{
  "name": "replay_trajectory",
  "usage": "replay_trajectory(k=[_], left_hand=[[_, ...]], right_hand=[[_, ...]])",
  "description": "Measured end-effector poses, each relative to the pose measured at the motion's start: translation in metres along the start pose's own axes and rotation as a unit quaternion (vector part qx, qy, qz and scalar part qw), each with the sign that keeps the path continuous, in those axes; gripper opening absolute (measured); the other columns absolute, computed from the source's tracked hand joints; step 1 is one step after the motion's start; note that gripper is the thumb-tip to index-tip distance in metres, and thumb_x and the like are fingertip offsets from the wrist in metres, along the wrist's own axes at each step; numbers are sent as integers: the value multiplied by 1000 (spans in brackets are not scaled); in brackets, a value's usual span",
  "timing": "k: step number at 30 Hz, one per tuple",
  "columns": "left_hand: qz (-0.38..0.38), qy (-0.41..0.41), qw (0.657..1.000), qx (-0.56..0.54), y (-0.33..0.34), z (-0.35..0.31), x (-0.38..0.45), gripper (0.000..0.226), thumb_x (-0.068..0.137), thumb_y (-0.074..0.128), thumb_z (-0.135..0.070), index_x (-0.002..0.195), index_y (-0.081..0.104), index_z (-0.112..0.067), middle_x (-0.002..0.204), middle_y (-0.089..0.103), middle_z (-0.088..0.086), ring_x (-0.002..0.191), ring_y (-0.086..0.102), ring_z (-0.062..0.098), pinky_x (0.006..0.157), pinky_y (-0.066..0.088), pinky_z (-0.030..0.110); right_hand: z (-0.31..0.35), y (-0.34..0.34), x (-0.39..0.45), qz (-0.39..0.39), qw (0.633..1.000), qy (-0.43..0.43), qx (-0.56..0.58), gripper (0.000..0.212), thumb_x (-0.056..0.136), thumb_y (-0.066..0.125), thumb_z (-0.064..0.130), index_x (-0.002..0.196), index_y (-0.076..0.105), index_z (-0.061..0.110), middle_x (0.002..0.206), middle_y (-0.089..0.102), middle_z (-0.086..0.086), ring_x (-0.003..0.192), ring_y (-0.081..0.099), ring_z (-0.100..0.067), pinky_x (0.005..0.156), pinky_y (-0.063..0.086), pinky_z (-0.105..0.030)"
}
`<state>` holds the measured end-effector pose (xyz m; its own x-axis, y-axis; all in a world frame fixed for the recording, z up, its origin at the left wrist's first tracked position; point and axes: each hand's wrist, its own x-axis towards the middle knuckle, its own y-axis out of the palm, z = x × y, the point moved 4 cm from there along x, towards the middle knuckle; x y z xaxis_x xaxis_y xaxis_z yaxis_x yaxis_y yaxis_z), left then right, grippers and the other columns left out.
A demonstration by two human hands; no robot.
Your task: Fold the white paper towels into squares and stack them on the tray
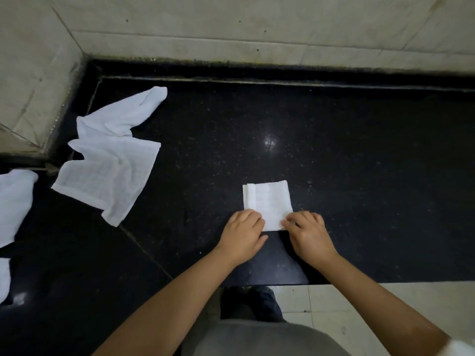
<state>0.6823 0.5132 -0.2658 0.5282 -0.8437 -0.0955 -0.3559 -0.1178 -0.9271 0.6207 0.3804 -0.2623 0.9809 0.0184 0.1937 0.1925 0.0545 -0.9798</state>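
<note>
item: one folded white paper towel [267,202], near-square, lying flat on the black stone counter [359,176] close to its front edge, with the left hand [243,235] and right hand [309,233] each at a near corner, fingers curled down onto the near edge, pinching or pressing it, likely to hold the layers aligned for a further fold or to lift it. further stock: unfolded towels [110,160] heaped loose at the left by the tiled wall [231,27], apparently awaiting their turn, well apart from the hands. no tray in view; no brand, label or writing readable anywhere.
</note>
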Motion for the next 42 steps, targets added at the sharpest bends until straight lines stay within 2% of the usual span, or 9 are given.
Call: replay_trajectory(k=[5,8,12,19,25,29,32,38,42], left_hand=[[-33,-41,999,17,-5,-2,16,38,76,38,-33,62,72,-23,67,66,-11,65,61,8,69,40,18],[-93,-60,993,26,-25,1,34,13,68,61,-21,70,74,-19,82,72,-5,88,59,10,78,39,22],[-31,-123,989,75,-23,10,43,49,75,73,-23,120,61,-8,134,56,6,131,46,17,107,36,31],[65,-140,983,98,-7,15,37,50,101,24,-19,149,10,-9,159,3,0,147,-5,14,120,-2,36],[68,-132,984,95,-10,19,34,50,102,23,-25,149,13,-10,159,3,0,147,-4,14,120,0,37],[-103,-24,992,75,-16,10,24,41,82,39,-29,96,73,-9,111,70,8,115,56,22,99,44,35],[-145,59,985,67,-4,5,11,35,76,43,-31,72,73,-13,81,71,1,87,48,14,81,35,26],[-102,46,987,113,3,4,10,40,72,41,-41,73,71,-15,78,69,0,80,53,15,74,32,26],[-57,45,988,136,3,2,12,32,68,56,-45,70,70,-16,75,68,-2,68,66,17,72,29,26]], right_hand=[[-1,-5,10,73,994,-3,84,35,70,40,21,74,74,13,74,69,-2,63,66,-21,56,51,-27],[-23,-9,30,39,963,154,220,27,81,51,10,96,71,1,95,69,-16,86,64,-35,79,45,-33],[-39,-1,75,164,926,228,253,41,92,49,10,133,48,11,132,55,-8,127,41,-28,109,31,-37],[-42,-2,106,335,922,126,149,35,90,45,9,123,54,15,94,53,2,117,42,-25,101,32,-37],[-37,-7,78,223,969,94,42,41,90,50,13,131,48,10,126,51,-12,117,46,-31,94,37,-39],[-22,-21,34,55,996,0,63,24,71,51,17,81,72,10,79,68,-5,83,53,-20,69,45,-32],[-6,-14,7,121,989,-69,45,32,67,42,22,75,72,18,77,68,2,78,58,-16,71,32,-26],[-4,-6,10,198,976,-79,40,27,44,82,7,69,73,11,71,69,-3,58,66,-22,51,52,-23],[-6,-10,17,193,975,-105,33,11,58,57,12,54,67,11,55,63,-3,45,60,-19,44,48,-17]])
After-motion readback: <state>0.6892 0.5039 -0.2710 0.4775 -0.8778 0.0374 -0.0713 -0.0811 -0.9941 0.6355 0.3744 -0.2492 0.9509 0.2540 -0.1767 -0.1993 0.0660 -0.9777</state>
